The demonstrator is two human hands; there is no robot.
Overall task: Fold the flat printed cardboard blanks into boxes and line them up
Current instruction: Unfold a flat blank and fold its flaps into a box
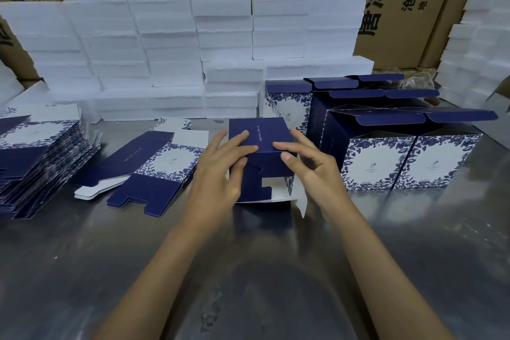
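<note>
Head view, the only one we have: both hands are on the half-formed box [260, 146], which lies on its side at the middle of the steel counter [110, 257], navy panel up, bottom flaps pointing back toward the person. The left hand [220, 171] lies over the left side, fingers [240, 138] laid on the top panel and the thumb down on the notched navy flap; that reads as a light hold on the box. The right hand [311, 165] mirrors it, index finger on the top panel's near edge and thumb at the front corner, the other fingers loosely curled clear of the card.

The bottom is not yet locked: the notched flap hangs open, and a white flap [302, 201] juts out low on the right.

To do this well, I'd say keep the top panel pinned so the tube stays square, fold the side flaps in first, then drive the notched tab home until it sits flush. Crooked pressure could crease the print.

Finished boxes [414, 157] stand in a row just right, lids open; that's the line to join. A loose flat blank [154, 163] lies near left, the stack of blanks [36, 157] further left, white foam blocks [165, 50] piled behind.
</note>
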